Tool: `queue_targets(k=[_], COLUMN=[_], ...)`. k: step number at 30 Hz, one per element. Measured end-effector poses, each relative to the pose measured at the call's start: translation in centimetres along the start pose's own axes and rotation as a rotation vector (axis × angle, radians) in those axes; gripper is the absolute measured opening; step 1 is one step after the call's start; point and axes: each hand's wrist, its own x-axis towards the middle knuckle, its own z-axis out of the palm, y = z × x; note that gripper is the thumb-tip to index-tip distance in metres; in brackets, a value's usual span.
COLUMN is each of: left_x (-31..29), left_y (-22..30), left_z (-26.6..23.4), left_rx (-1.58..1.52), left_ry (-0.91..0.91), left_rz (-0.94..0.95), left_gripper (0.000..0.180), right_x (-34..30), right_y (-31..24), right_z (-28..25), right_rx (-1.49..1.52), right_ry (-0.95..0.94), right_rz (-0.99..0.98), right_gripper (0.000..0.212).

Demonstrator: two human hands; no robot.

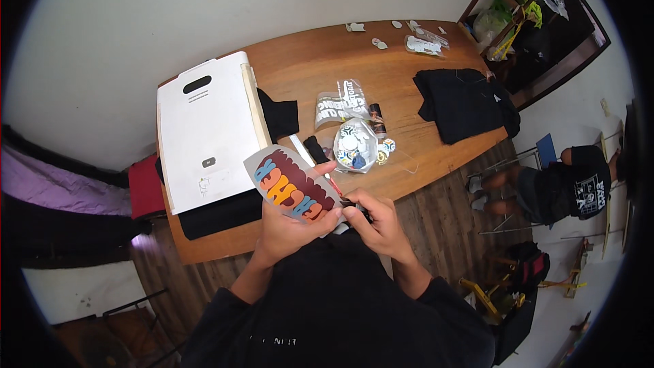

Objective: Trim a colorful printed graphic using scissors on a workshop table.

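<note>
Our black shirt [340, 307] is lying below our left hand [287, 233], which is pinching the printed sheet [278, 182] over its palm. Just right, our right hand [377, 221] is pressing fingertips together, its catch unclear. We're judging the sheet light, bendable, creasable, edges offering safest hold.

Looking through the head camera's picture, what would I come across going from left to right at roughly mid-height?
Red seat, large white panel, colourfully printed sheet, clear bag of round pieces, folded black cloth, seated person in a black shirt.
</note>
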Motion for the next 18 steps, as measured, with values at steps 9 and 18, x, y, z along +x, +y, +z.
queue_targets(k=[9, 18], left_x=[-0.09, 0.21], left_y=[-0.35, -0.32], left_z=[-0.49, -0.51], left_rx=[0.027, 0.077], left_ry=[-0.035, -0.054], left_rz=[-0.041, -0.005], left_gripper=[0.058, 0.056], right_x=[-0.07, 0.1], right_y=[0.5, 0.72], right_z=[0.06, 0.18], right_rx=[0.0, -0.001], right_ry=[0.003, 0.027], right_rz=[0.007, -0.014], right_gripper=[0.016, 0.017])
